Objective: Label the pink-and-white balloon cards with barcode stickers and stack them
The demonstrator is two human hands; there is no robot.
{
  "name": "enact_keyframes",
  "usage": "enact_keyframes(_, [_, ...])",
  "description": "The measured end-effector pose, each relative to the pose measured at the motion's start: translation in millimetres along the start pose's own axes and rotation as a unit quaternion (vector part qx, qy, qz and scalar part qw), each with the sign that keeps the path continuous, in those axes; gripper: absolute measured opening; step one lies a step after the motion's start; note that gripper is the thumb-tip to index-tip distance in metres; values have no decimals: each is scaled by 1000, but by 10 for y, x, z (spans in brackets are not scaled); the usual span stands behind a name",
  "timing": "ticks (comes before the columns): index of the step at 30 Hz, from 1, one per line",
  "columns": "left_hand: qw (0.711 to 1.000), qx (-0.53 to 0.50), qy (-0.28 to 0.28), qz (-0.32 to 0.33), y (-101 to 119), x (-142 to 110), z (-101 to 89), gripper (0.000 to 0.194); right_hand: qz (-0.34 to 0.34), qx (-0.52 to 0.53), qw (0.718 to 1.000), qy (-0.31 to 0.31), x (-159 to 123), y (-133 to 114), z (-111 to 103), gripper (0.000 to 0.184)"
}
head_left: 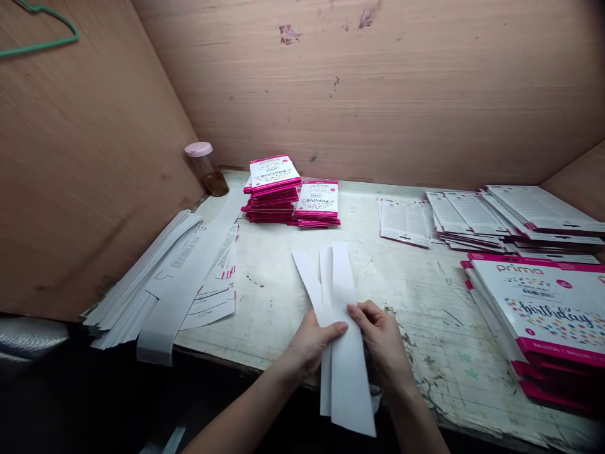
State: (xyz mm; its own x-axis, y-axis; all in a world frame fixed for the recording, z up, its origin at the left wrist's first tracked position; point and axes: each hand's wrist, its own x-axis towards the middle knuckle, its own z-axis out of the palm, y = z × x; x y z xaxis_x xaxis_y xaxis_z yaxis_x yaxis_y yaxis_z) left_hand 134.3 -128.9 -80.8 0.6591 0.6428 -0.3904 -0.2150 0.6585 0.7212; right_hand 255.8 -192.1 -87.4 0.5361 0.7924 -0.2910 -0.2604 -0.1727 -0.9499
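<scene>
Long white paper strips (344, 372) are held upright over the table's front edge, fanned apart at the top. My left hand (312, 340) grips them from the left, thumb lying across the front. On the right side, my right hand (378, 334) pinches the strips' edge between thumb and fingers. The lower ends hang below the table edge. Beyond the strips stands a stack of pink-and-white "prima birthday" balloon packets (274, 189), with a lower pile of the same packets (317, 203) beside it.
To the left lies a fanned pile of white printed sheets (142, 284) with a long strip (198, 271) across it. A lidded cup with brown liquid (210, 173) stands in the back corner. Packets lie face down (466, 214) at right, near a large birthday stack (543, 309). Wooden walls enclose the table.
</scene>
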Motion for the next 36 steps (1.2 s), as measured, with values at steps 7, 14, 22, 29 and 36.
enact_keyframes(7, [998, 58, 37, 9, -12, 70, -8, 58, -4, -15, 1000, 15, -26, -107, 35, 43])
enact_keyframes(14, [995, 59, 74, -23, 57, 115, -41, 55, -46, -106, 979, 168, 113, -40, -489, 42])
enact_keyframes(22, [989, 109, 98, -5, 65, 154, -81, 63, -102, -415, 854, 298, 137, -222, -652, 39])
enact_keyframes(29, [993, 72, 92, 19, 77, 159, -51, 58, -15, -130, 991, -7, 239, -182, -69, 42])
enact_keyframes(36, [991, 49, 127, -1, 268, 107, -262, 46, -82, -418, 893, 147, 343, -239, -412, 25])
